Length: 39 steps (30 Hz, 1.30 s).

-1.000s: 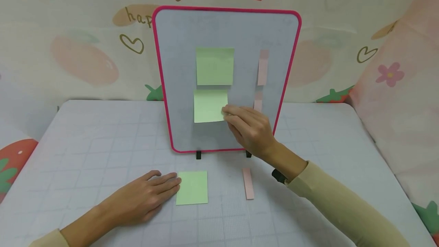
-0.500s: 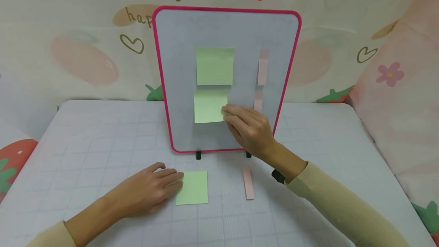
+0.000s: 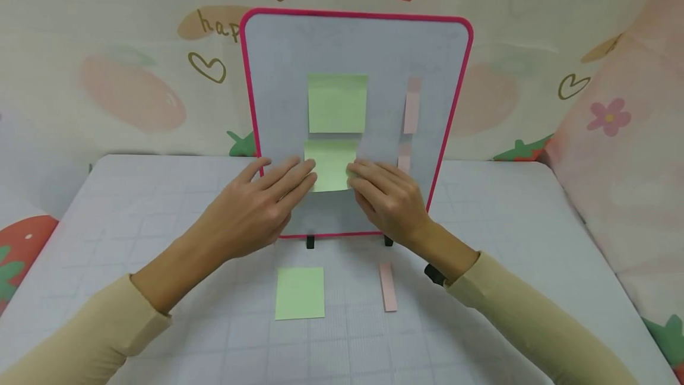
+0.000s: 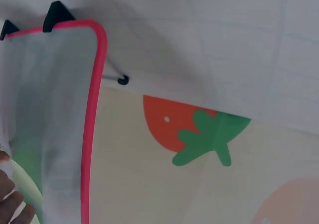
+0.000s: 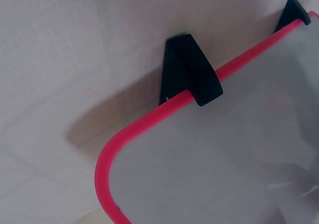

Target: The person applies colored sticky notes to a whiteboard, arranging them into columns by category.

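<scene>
In the head view, a lower green sticky note (image 3: 332, 168) is at the whiteboard (image 3: 331, 43), just below another green sticky note (image 3: 337, 103). My right hand (image 3: 389, 199) pinches the lower note's right edge; its thumb is hidden. My left hand (image 3: 255, 210) has its straight fingers reaching over the note's left edge, thumb out of sight. Some fingers (image 4: 14, 201) appear at the lower left corner of the left wrist view, beside a curved yellow-green edge; whose they are I cannot tell. The right wrist view shows mainly the board's lower corner and feet.
Two pink strips, an upper (image 3: 412, 106) and a lower one (image 3: 404, 158), are on the board's right side. A green note (image 3: 300, 293) and a pink strip (image 3: 388, 287) lie on the table (image 3: 507, 254) in front. Black feet (image 5: 192, 69) support the board.
My left hand has left the green note on the table and moved up and right to the lower note on the board. My right hand has stayed in place.
</scene>
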Each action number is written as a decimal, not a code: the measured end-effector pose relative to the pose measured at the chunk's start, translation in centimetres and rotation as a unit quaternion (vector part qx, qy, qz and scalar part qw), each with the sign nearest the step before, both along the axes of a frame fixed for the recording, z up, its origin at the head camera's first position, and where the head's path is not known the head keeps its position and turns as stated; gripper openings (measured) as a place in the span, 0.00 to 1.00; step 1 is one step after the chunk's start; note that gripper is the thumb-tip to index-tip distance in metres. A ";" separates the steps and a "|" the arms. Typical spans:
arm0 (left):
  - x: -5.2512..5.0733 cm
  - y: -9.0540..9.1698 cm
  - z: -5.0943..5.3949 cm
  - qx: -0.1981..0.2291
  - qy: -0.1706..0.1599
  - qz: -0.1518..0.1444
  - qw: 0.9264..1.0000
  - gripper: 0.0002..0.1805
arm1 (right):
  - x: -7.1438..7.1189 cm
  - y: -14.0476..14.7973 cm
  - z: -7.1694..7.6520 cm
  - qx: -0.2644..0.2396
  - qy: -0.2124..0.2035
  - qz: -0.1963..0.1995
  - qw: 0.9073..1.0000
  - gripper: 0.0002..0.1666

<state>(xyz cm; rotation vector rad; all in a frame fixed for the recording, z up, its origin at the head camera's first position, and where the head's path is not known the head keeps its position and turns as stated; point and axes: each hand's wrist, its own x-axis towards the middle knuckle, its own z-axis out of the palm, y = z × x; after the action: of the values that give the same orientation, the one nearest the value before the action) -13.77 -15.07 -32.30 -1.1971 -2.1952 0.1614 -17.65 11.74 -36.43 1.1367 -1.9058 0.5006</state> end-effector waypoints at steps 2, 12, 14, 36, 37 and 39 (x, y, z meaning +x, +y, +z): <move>-0.6 0.3 0.1 -0.007 0.006 0.017 1.000 0.34 | -0.1 0.0 -0.1 0.004 -0.001 -0.001 1.000 0.12; -2.0 0.3 0.1 -0.043 0.009 0.040 0.998 0.35 | -0.4 0.3 -0.3 0.051 0.004 -0.016 0.999 0.12; -2.0 0.2 0.1 -0.051 0.011 0.047 0.998 0.35 | -0.4 0.3 -0.3 0.067 0.006 -0.023 0.997 0.13; -2.5 -0.5 0.2 -0.057 0.007 0.053 0.997 0.38 | -1.0 -1.9 0.7 0.294 0.060 -0.110 0.948 0.35; -2.4 -0.6 0.2 -0.057 0.007 0.053 0.997 0.38 | -1.1 -1.9 0.7 0.297 0.061 -0.112 0.946 0.35; -2.4 -0.6 0.2 -0.055 0.005 0.052 0.997 0.38 | -1.1 -1.9 0.7 0.301 0.064 -0.115 0.945 0.35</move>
<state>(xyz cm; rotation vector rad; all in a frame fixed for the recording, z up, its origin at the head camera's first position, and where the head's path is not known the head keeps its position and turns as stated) -16.17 -15.67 -32.08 -1.1395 -2.2653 0.3353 -18.80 9.86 -35.70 1.2546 -2.0993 -0.3071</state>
